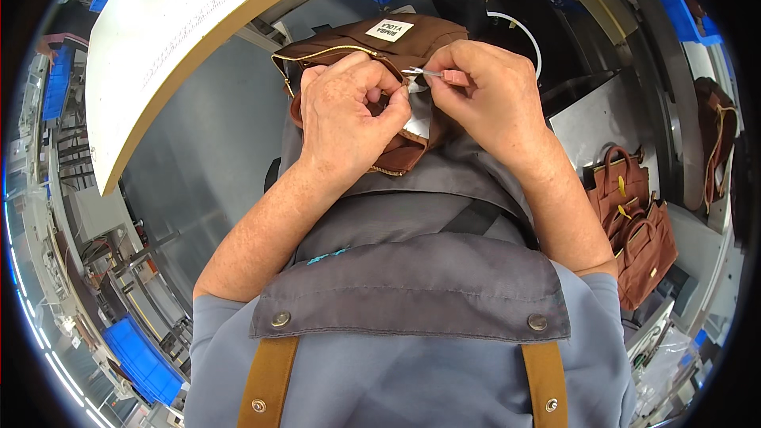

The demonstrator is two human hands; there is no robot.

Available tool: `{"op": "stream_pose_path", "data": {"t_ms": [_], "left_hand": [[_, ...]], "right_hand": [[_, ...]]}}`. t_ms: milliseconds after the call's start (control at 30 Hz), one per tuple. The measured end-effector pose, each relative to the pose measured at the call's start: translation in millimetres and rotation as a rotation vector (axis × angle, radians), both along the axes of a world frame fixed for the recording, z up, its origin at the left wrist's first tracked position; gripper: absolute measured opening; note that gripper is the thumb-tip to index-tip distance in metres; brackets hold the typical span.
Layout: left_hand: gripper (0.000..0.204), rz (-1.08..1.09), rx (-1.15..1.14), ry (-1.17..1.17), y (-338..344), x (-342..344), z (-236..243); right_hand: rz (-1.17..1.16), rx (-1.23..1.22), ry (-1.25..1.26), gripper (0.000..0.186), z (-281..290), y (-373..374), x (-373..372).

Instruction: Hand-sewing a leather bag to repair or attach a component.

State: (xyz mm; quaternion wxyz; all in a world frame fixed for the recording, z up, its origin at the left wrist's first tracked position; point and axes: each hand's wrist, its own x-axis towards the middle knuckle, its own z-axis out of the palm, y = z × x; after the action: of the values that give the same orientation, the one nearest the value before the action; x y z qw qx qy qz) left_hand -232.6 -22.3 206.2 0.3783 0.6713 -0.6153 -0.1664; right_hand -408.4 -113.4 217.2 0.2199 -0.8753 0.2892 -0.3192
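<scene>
A brown bag [436, 30] with a gold zipper [337, 51] and a white label patch [389, 29] rests on my lap, its mouth open. My left hand [349, 107] is over the opening, thumb and forefinger pinched on the bag's edge beside a pale, shiny piece [418, 120] inside. Between the thumb and fingers of my right hand [491, 95] is a seam ripper [453, 78] with a pinkish-orange handle. Its thin metal tip points left, close to the left fingertips. The exact spot under those fingertips is hidden.
A white curved tabletop [182, 24] arches over the upper left. Several brown handbags [634, 230] stand at the right, and another brown bag [716, 143] hangs farther right. Blue bins [143, 357] sit at the left. Someone in dark clothing [460, 0] is beyond the bag.
</scene>
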Motion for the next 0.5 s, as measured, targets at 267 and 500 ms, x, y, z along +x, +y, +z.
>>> {"op": "stream_pose_path", "data": {"t_ms": [267, 500], "left_hand": [[0.011, 0.048, -0.014, 0.125, 1.7, -3.3, -6.7], [0.010, 0.081, -0.022, 0.157, 0.1, -5.4, -5.7]], "right_hand": [[0.025, 0.161, -0.108, 0.015, -2.8, -1.6, 0.9], [0.072, 0.216, -0.042, 0.016, -6.3, -1.2, 3.5]]}}
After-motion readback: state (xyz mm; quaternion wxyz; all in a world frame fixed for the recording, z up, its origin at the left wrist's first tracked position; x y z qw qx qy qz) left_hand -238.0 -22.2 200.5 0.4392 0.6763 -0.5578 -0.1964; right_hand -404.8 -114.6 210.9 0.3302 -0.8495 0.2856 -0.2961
